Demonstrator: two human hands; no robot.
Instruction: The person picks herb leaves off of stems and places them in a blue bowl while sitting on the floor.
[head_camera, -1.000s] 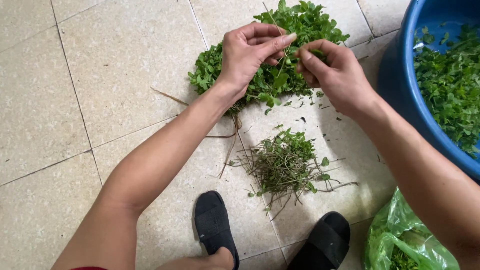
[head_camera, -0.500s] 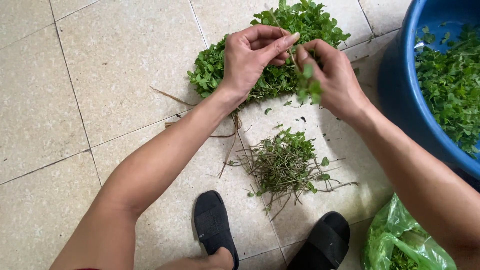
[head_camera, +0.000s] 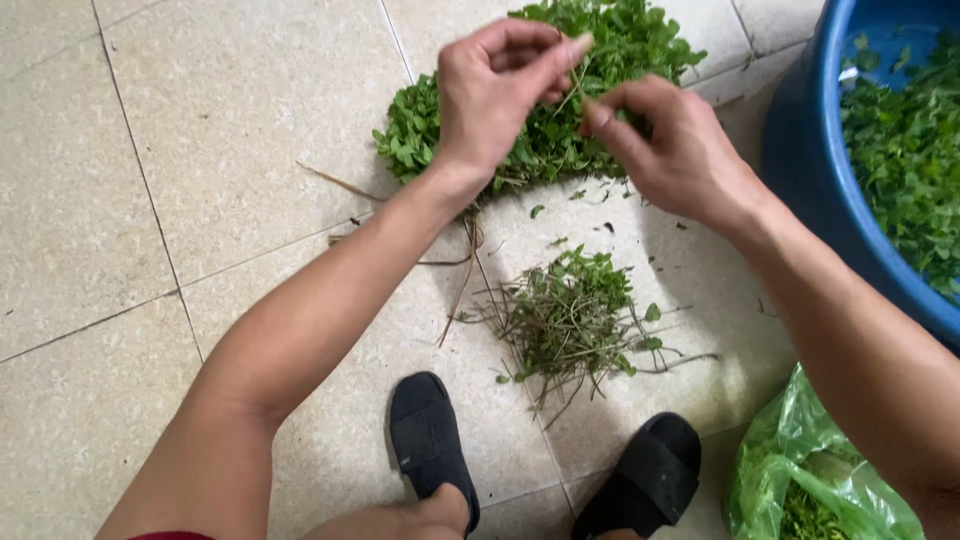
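My left hand (head_camera: 495, 95) and my right hand (head_camera: 670, 150) are raised over a bunch of leafy green herbs (head_camera: 540, 110) lying on the tiled floor. Both hands pinch the same thin herb stem (head_camera: 578, 82) between their fingertips, the left gripping its upper end, the right just beside it. The stem is small and partly hidden by the fingers. Below the hands lies a small pile of stripped stems and scraps (head_camera: 570, 320).
A big blue basin (head_camera: 800, 170) with picked green leaves (head_camera: 905, 150) stands at the right. A green plastic bag (head_camera: 800, 470) with more greens lies at the bottom right. My two feet in black sandals (head_camera: 430, 440) rest at the bottom edge.
My right hand lowered a leafy sprig half a second ago, then came back up to meet the left hand. Both hands now sit slightly higher over the bunch.
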